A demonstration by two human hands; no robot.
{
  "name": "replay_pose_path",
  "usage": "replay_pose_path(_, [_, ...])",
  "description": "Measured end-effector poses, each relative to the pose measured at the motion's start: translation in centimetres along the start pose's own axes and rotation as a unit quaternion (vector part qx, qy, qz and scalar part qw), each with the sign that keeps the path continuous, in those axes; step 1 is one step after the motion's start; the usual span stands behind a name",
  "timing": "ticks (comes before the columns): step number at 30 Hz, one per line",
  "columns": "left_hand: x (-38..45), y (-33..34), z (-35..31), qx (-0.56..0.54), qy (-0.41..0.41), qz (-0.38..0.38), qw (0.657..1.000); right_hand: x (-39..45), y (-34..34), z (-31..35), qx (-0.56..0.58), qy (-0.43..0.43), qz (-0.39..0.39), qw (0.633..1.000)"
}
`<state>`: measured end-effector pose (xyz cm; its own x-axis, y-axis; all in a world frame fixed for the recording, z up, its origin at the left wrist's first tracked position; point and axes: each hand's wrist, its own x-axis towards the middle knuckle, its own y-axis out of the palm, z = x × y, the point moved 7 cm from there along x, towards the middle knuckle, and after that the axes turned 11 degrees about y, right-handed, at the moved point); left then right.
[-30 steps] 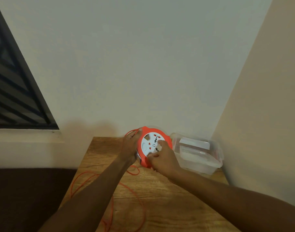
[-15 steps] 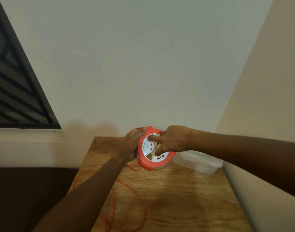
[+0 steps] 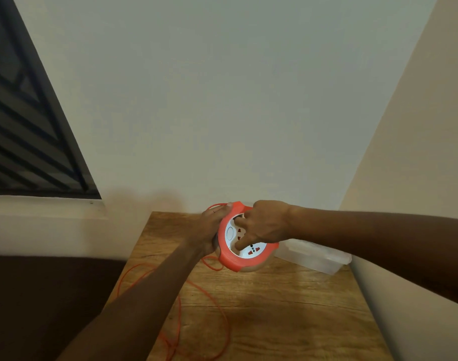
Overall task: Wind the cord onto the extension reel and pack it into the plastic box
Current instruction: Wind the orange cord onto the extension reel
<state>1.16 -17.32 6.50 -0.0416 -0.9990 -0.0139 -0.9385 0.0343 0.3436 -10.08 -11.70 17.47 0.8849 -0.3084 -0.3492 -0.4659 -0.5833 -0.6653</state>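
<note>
Left grip: the left hand wraps round the left rim and back of the reel, fingers curled over the orange edge, closed on it.
Right grip: the right hand lies across the reel's white face; its fingers are bent and press into the face near the sockets, so the hand is closed on the reel rather than spread.
Reel: round, with an orange rim and a white face bearing red socket slots; held tilted, face toward the camera, above the far part of the table, between the two hands.
Cord: thin and orange; a short loop shows at the reel's upper left by the left fingers, another hangs just under the reel, and long loose loops lie on the table on the near side, partly hidden under the left forearm, one curve passing over the table's left edge.
Box: clear plastic, resting on the table's far right corner just beside the reel, partly hidden behind the right hand and forearm; whether its lid is on cannot be told.
Table: wood-grained, set into a corner where two pale walls meet.
Window: dark, with slanted bars, upper left.
</note>
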Motion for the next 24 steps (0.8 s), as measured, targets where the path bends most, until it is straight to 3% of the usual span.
replay_pose_path(5, [0.4,0.0,0.0,0.006,0.005,-0.019,1.0,0.4,0.0,0.5,-0.022,0.029,0.001,0.999])
replay_pose_path(10, [0.5,-0.2,-0.2,0.017,0.024,-0.022,0.999,0.7,0.7,1.0,-0.026,0.037,-0.048,0.998])
replay_pose_path(13, [0.4,-0.4,-0.6,-0.001,0.046,-0.044,0.998,0.7,2.0,0.2,0.065,0.144,-0.06,0.986])
replay_pose_path(15, [0.2,-0.2,-1.0,-0.016,0.07,-0.064,0.995,0.6,3.3,-0.5,0.192,0.281,-0.061,0.938])
replay_pose_path(16, [0.1,0.0,-1.2,-0.021,0.079,-0.07,0.994,0.4,3.9,-0.8,0.276,0.363,-0.069,0.887])
replay_pose_path(17, [-0.1,0.2,-1.4,-0.02,0.085,-0.077,0.993,0.0,4.6,-1.0,0.37,0.443,-0.077,0.813])
replay_pose_path(18, [-0.2,0.4,-1.5,-0.014,0.091,-0.084,0.992,-0.5,5.6,-0.8,0.482,0.507,-0.082,0.71])
replay_pose_path(21, [-0.7,1.1,-1.6,0.022,0.112,-0.091,0.989,-0.6,8.2,2.2,0.758,0.561,-0.102,0.317])
replay_pose_path(22, [-0.8,1.2,-1.6,0.031,0.117,-0.091,0.988,-0.5,8.5,3.2,0.796,0.554,-0.106,0.218])
replay_pose_path(23, [-1.0,1.2,-1.5,0.041,0.118,-0.095,0.988,-0.3,8.6,4.0,0.82,0.542,-0.107,0.151])
replay_pose_path(24, [-1.0,1.1,-1.5,0.049,0.117,-0.1,0.987,-0.2,8.7,4.7,0.838,0.524,-0.107,0.108])
